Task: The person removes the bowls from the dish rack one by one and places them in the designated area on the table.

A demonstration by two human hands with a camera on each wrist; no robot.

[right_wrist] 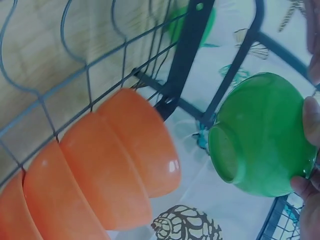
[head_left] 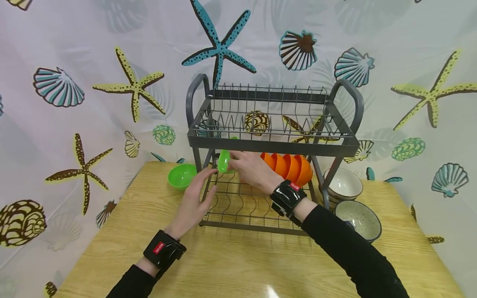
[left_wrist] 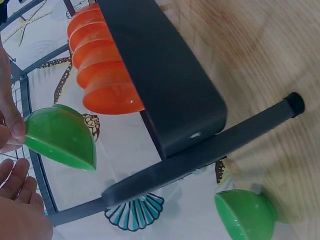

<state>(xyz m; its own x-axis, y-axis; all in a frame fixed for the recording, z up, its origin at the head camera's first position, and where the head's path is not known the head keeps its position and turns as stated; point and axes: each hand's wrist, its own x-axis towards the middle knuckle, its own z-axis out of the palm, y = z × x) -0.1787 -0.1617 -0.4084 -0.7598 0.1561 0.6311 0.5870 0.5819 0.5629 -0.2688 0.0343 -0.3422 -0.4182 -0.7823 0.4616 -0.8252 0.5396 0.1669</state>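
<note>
A dish rack [head_left: 273, 146] stands on a wood-grain table [head_left: 231, 265] before a cloth [head_left: 93, 25] printed with starfish and shells. Left of the rack sits a loose green bowl [head_left: 181, 176]; right of it, pale bowls [head_left: 359, 219]; on its lower tier, orange bowls [head_left: 292, 167]. The right hand [head_left: 257, 169], reaching forward, pinches the tilted green bowl [head_left: 223, 161] under the rack's upper tier, near its left end. The left hand [head_left: 191, 203], empty, extends its fingers toward the rack's left front post.

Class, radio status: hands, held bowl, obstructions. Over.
Right hand grips glossy green round bowl. Left hand nearby, holding nothing. Dark grey metal rack's upper tier above; orange round bowls beneath that tier.
</note>
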